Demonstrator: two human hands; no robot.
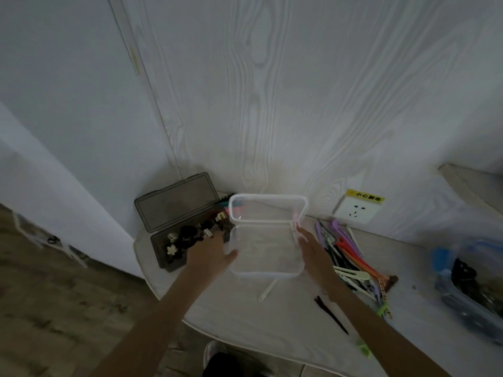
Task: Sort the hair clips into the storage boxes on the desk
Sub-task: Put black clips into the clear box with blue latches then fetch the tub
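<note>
We are steadying the empty clear box [266, 251] between both hands, left hand [215, 254] gripping, right hand [313, 248] flat; loading duckbill clips [345, 257] comes next.

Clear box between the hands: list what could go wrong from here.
1. The clear box looks light and its lid stands open; the left hand only holds one side, so it may slide or tip when clips drop in.
2. The dark box sits close beside the left hand, near the desk edge; a nudge could push it off.
3. The right hand reaches past the loose clip pile and could scatter it.
</note>
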